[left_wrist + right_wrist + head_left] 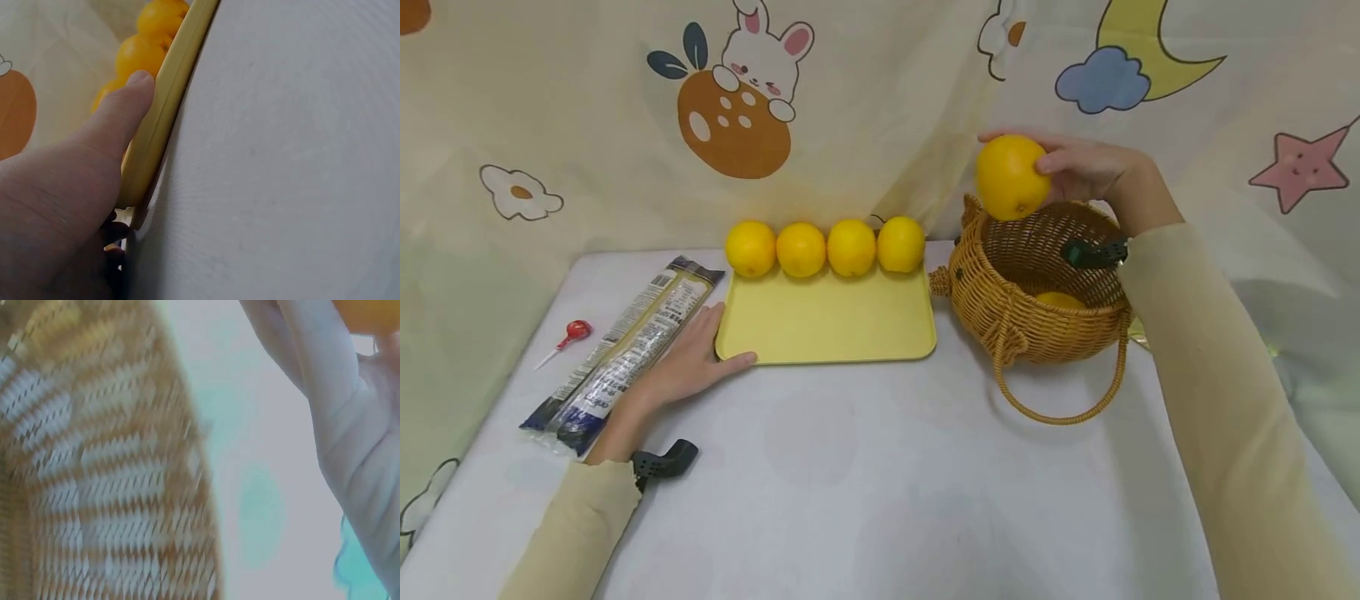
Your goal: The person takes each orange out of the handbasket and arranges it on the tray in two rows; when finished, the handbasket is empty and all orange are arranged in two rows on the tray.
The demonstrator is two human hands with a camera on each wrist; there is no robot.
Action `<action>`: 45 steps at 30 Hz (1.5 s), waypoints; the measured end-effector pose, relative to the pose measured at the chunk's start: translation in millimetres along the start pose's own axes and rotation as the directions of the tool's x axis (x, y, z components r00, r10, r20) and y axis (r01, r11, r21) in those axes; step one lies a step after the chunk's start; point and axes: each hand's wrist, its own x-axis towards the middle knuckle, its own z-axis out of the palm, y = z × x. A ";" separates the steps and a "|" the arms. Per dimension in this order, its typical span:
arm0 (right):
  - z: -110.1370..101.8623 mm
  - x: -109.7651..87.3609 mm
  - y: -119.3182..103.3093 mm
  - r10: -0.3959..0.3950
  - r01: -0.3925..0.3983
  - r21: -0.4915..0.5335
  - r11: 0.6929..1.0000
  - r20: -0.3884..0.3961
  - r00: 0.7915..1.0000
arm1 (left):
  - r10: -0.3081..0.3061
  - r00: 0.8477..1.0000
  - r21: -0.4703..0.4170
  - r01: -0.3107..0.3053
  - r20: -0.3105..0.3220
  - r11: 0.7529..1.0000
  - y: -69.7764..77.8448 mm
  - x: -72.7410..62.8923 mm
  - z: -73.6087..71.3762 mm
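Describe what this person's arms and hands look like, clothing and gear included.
The left sleeve and right sleeve are long, plain and pale beige, ending at the wrists. The left hand and right hand are ungloved. Each wrist carries a small dark device; the left device is black and bent, the right device tinged green.

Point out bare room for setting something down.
Free: the front of the yellow rectangular tray, before four round yellow fruits; the white-clothed table in front of the tray, left of the brown wicker basket. Crowded: the tray's left side, with the left hand and long silver-blue plastic packets.
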 end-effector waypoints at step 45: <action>249.0 261.8 50.7 0.121 -0.184 -0.122 0.975 -0.402 0.908 | 0.040 0.999 -0.013 -0.040 -0.028 0.999 -10.2 4.8 2.2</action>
